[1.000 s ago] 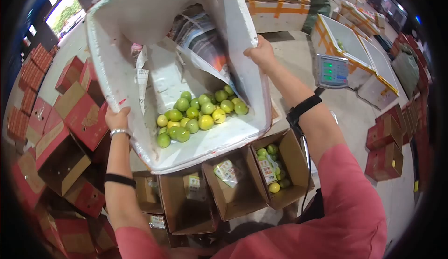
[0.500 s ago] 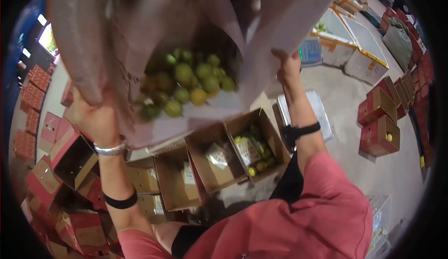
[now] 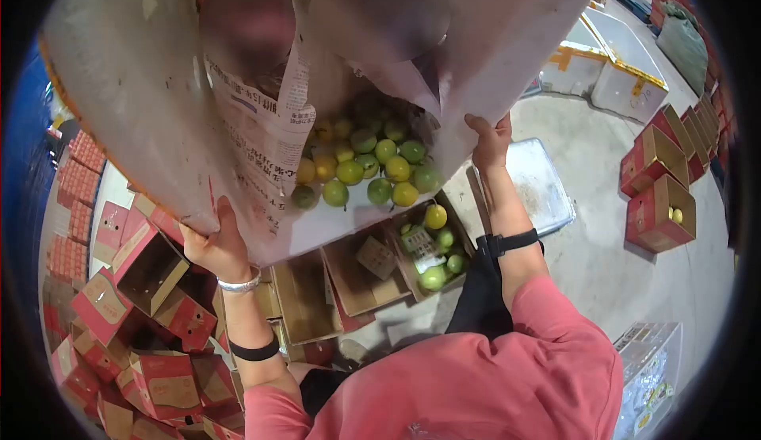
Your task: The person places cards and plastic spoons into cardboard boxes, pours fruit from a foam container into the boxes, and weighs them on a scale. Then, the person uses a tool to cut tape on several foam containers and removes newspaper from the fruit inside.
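A large white foam box [image 3: 127, 115], lined with newspaper [image 3: 254, 139], is held up tilted with its inside towards me. Round green and yellow fruits [image 3: 366, 164] gather at its lower side. My left hand [image 3: 218, 242] grips the box's edge at the lower left, thumb on the inner face. On the right side, my right hand [image 3: 490, 140] is closed on the opposite edge. Below stands a row of open cardboard boxes; the rightmost carton [image 3: 456, 283] has several green and yellow fruits [image 3: 433, 278] and a printed packet [image 3: 422, 248] in it. The middle carton [image 3: 353, 289] contains another packet [image 3: 376, 257].
A silver scale platform [image 3: 527, 186] lies right of my right forearm. Red cartons [image 3: 170, 384] are heaped at the left. More cartons [image 3: 660, 216] and white foam boxes [image 3: 630, 83] stand at the right. A clear bin [image 3: 650, 376] sits at lower right.
The foam box and both hands have shifted, and more of its newspaper lining shows. The fruits appear farther right in view, above the rightmost carton. Fruits in that carton show more clearly.
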Tool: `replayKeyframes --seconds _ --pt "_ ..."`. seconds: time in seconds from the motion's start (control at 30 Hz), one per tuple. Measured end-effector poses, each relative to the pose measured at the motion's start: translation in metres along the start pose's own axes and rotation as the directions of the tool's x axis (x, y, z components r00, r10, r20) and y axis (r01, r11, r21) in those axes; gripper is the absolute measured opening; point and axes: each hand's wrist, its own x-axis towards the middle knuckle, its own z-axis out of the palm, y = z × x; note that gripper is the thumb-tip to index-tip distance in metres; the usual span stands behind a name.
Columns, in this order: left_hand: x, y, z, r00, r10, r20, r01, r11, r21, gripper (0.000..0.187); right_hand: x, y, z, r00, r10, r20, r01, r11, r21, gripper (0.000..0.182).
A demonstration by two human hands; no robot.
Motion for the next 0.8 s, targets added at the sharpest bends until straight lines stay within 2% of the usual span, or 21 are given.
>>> replayKeyframes --seconds 0.03,0.1,0.13,0.23,0.27,0.3,0.33,0.37,0.4,0.43,0.47,0.57,0.67,0.77,0.8 --pt "-0.004 0.004 0.0 0.999 -0.045 -0.013 0.044 0.997 -0.065 0.025 -0.004 0.0 -0.009 1.0 -0.015 -0.008 0.015 1.0 -0.001 0.048" --pt "-0.011 0.011 0.0 0.989 -0.141 -0.036 0.131 0.972 -0.197 0.024 -0.008 -0.007 -0.02 0.998 0.067 0.008 -0.067 0.996 -0.057 0.046" --pt "-0.013 0.015 -0.001 0.994 -0.111 -0.018 0.107 0.982 -0.154 0.023 -0.011 -0.014 -0.023 0.994 0.107 0.016 -0.105 0.991 -0.08 0.045" --pt "-0.018 0.028 -0.013 1.0 -0.027 -0.005 0.027 1.0 0.013 0.023 -0.022 -0.048 -0.031 0.875 0.48 -0.065 -0.481 0.844 -0.238 0.044" --pt "-0.019 0.035 -0.018 1.0 -0.001 -0.023 0.003 0.996 0.088 0.023 -0.03 -0.046 -0.035 0.909 0.413 -0.055 -0.416 0.894 -0.165 0.042" --pt "-0.019 0.043 -0.02 0.998 0.03 -0.047 -0.022 0.987 0.158 0.023 -0.04 -0.042 -0.036 0.957 0.288 -0.032 -0.288 0.958 -0.007 0.045" --pt "-0.022 0.051 -0.023 0.993 0.084 -0.083 -0.077 0.993 0.094 0.024 -0.052 -0.041 -0.037 0.968 0.237 -0.084 -0.234 0.971 0.048 0.046" --pt "-0.024 0.041 -0.025 0.996 0.087 -0.036 -0.085 0.995 0.059 0.027 -0.054 -0.038 -0.036 0.972 0.191 -0.135 -0.178 0.979 0.102 0.048" --pt "-0.026 0.032 -0.028 0.996 0.089 0.011 -0.089 0.996 0.024 0.029 -0.045 -0.033 -0.034 0.976 0.189 -0.112 -0.178 0.979 0.103 0.049" --pt "-0.031 0.031 -0.035 0.993 0.088 0.078 -0.104 0.968 0.229 0.031 -0.045 -0.03 -0.035 0.973 0.209 -0.099 -0.2 0.975 0.096 0.051" --pt "-0.033 0.035 -0.046 0.996 0.059 0.061 -0.07 0.979 0.193 0.033 -0.051 -0.026 -0.036 0.968 0.234 -0.091 -0.226 0.97 0.094 0.052" --pt "-0.014 0.041 -0.035 0.998 0.046 -0.043 -0.043 0.998 0.055 0.036 -0.055 -0.037 -0.02 0.987 0.159 -0.026 -0.153 0.975 0.161 0.051" --pt "-0.028 0.016 -0.047 1.0 0.003 -0.019 -0.002 0.999 0.033 0.041 -0.059 -0.028 -0.017 0.987 0.161 0.01 -0.161 0.981 0.109 0.049" --pt "-0.027 0.015 -0.055 1.0 -0.02 -0.023 0.022 0.993 0.113 0.041 -0.053 -0.024 -0.004 0.982 0.189 0.028 -0.191 0.98 0.056 0.049" --pt "-0.029 0.016 -0.059 0.997 -0.07 -0.018 0.072 0.992 0.102 0.039 -0.051 -0.021 -0.001 0.978 0.206 0.028 -0.207 0.978 0.033 0.049"
